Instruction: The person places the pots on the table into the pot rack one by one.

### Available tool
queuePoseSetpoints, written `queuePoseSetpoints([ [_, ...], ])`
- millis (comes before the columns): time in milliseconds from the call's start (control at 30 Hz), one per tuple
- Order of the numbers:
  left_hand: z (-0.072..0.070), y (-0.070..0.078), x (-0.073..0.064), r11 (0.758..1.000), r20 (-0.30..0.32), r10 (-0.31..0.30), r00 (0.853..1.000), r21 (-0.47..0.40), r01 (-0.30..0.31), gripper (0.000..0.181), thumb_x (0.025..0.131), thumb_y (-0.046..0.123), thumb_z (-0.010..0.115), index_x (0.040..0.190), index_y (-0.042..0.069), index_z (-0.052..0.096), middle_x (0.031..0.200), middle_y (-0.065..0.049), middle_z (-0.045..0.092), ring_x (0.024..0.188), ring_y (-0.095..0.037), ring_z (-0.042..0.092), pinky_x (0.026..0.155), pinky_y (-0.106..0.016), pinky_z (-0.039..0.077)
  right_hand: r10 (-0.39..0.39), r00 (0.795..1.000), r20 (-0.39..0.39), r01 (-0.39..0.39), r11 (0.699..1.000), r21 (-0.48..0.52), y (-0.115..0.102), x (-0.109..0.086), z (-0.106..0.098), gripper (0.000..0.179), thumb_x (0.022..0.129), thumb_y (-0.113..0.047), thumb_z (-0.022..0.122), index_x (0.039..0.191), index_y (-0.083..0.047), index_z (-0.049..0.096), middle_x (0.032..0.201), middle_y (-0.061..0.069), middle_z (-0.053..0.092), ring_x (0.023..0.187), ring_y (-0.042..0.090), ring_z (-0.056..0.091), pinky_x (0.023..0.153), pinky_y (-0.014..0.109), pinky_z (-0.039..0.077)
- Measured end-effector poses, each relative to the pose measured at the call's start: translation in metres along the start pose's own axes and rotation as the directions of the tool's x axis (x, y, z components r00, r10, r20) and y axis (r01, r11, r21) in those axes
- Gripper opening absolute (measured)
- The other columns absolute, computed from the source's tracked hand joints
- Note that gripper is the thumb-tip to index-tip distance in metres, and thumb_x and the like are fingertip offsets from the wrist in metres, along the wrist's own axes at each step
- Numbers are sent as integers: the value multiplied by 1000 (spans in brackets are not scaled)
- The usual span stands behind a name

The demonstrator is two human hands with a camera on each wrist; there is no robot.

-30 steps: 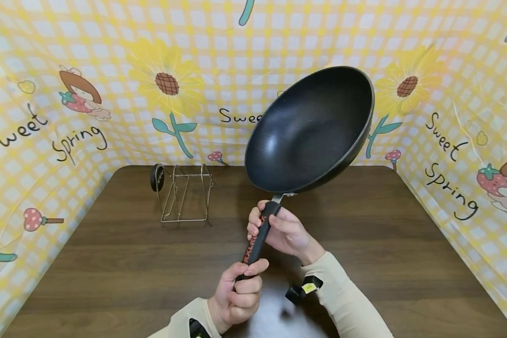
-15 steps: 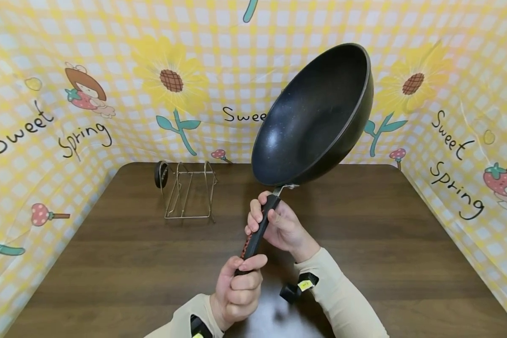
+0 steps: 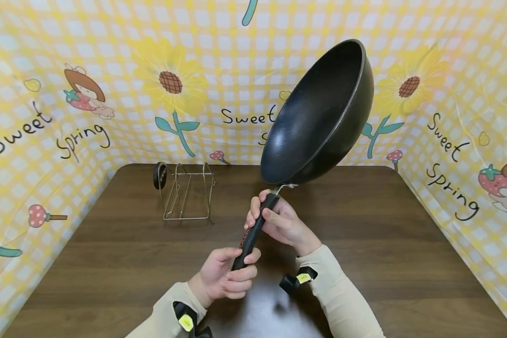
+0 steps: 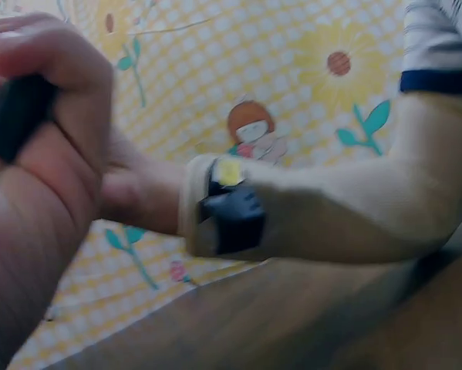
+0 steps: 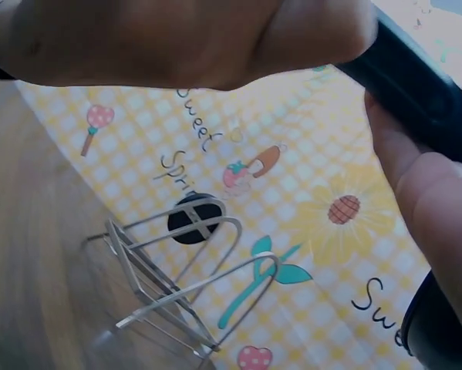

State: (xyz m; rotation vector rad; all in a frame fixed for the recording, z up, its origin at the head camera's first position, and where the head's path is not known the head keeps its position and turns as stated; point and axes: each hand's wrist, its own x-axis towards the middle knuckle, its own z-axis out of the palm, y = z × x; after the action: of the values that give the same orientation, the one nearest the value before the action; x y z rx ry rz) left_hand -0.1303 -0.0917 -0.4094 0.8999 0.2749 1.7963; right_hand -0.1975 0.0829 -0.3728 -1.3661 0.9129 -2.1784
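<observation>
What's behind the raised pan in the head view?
Checked cloth and its black lettering, which runs behind the left rim of the pan, plus the back edge of the table. Whatever print the pan covers cannot be seen.

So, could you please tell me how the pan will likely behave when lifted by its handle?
The pan will probably be stiff, its rim showing a smooth curve. It likely feels front-heavy, its wide body reaching beyond the right hand on the handle. It may also twist in the grip, being tilted sideways.
</observation>
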Motion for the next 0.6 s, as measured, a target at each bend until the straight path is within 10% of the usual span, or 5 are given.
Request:
queuePoseSetpoints([
  [267, 7, 18, -16, 955, -272, 9, 962, 287, 72, 21, 105, 22, 32, 113, 13, 49, 82, 5, 52, 65, -6, 54, 57, -19, 44, 49, 996, -70, -55, 995, -78, 0, 1, -2, 15, 101, -19, 57, 110, -15, 45, 98, 0, 58, 93, 17, 60, 92, 36, 50],
  [600, 24, 13, -25, 802, -572, 78, 817, 523, 289, 5, 99, 7, 50, 98, 11, 47, 71, 5, 52, 56, -6, 54, 53, -21, 48, 153, 981, -118, -166, 981, -104, 11, 3, 5, 18, 100, -19, 60, 107, -15, 44, 96, 1, 60, 90, 17, 62, 89, 37, 53],
])
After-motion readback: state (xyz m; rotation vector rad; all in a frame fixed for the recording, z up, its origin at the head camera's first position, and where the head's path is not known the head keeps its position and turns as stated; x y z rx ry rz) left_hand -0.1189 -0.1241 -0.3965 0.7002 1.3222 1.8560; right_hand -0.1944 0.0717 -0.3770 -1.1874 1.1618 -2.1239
